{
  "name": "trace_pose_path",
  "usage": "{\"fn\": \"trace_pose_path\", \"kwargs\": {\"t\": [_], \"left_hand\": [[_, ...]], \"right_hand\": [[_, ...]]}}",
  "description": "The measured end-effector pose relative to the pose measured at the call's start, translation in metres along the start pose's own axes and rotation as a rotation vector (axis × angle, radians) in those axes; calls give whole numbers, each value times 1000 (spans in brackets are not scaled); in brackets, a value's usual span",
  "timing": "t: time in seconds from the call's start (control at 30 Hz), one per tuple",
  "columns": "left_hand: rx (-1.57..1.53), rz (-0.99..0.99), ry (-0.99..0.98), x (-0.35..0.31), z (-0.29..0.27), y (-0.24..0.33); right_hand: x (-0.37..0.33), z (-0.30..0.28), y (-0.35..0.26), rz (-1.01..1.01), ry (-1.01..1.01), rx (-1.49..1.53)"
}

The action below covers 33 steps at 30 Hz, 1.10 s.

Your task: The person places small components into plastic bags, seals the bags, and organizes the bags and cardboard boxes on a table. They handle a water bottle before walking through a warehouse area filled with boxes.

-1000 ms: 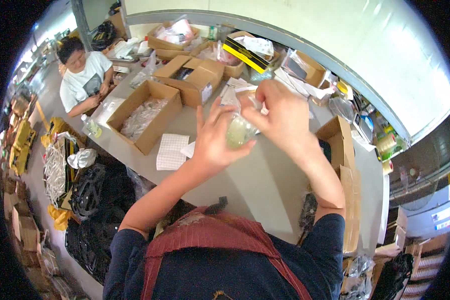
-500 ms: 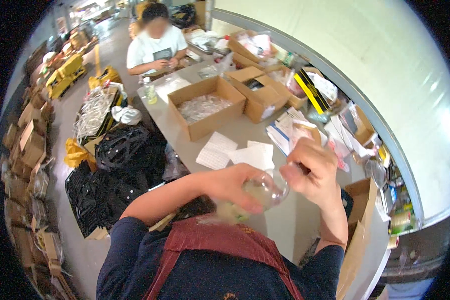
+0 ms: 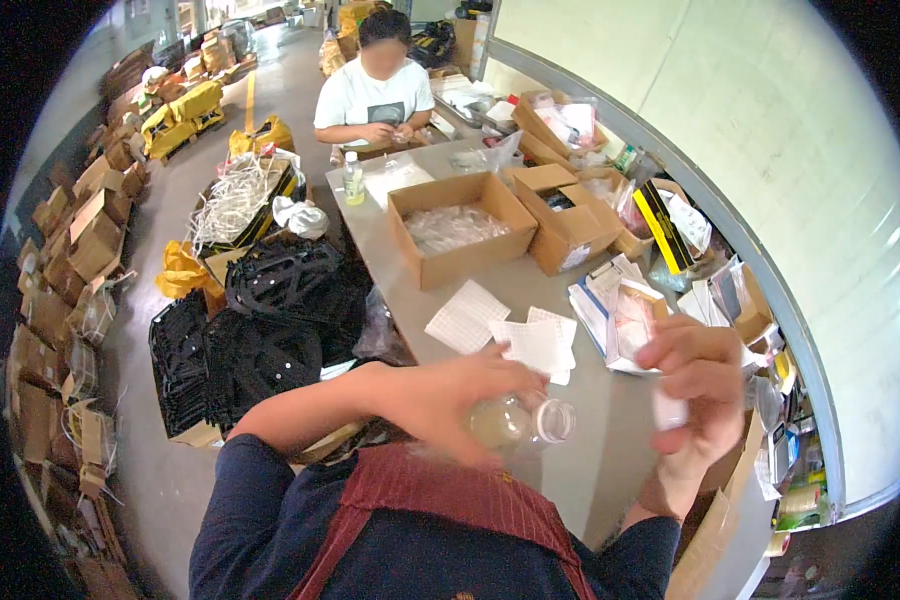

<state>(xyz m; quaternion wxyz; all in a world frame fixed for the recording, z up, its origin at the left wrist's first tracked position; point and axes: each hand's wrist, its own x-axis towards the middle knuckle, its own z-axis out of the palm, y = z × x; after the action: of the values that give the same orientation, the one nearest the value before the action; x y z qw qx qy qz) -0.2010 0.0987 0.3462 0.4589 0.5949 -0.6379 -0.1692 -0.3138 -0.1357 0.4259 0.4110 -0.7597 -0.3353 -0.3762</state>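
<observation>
My left hand [image 3: 438,402] is wrapped round a clear plastic bottle [image 3: 502,424], tilted with its uncapped mouth toward the right. Some pale liquid seems to be inside, though part of the bottle is hidden by my fingers. To the right and apart from the bottle, my right hand [image 3: 708,378] is closed on a small white bottle cap [image 3: 669,408]. Motion blurs the fingers of both hands a little. Sheets of white paper [image 3: 526,342] lie on the grey table [image 3: 600,440] just beyond my left hand.
An open cardboard box [image 3: 440,264] of clear plastic pieces stands farther up the table. Across it sits a person [image 3: 375,95] in a white shirt, near another bottle [image 3: 353,180]. Black molded parts [image 3: 260,365] are heaped at the left; a small box [image 3: 635,315] lies at the right.
My right hand has moved away from the bottle's neck to the right, with the cap in it. The bottle's mouth now shows uncovered. The whole view has shifted slightly.
</observation>
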Motion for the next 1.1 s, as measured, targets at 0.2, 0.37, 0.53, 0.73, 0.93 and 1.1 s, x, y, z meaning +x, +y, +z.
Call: {"fn": "trace_pose_path", "kwargs": {"t": [0.2,0.37,0.53,0.73,0.93,1.1], "left_hand": [[439,273,417,9,-27,58],[730,510,799,18,-18,94],[838,613,948,18,-10,87],[1031,579,1043,32,-31,117],[1286,978,885,61,-83,151],[1324,1130,876,72,-101,181]], "right_hand": [[-21,-17,-3,227,364,5],[-36,-21,3,251,394,25],[-49,-25,9,275,413,102],[-59,-32,24,346,489,139],[-67,-44,29,368,520,150],[-75,-45,37,432,560,168]]}}
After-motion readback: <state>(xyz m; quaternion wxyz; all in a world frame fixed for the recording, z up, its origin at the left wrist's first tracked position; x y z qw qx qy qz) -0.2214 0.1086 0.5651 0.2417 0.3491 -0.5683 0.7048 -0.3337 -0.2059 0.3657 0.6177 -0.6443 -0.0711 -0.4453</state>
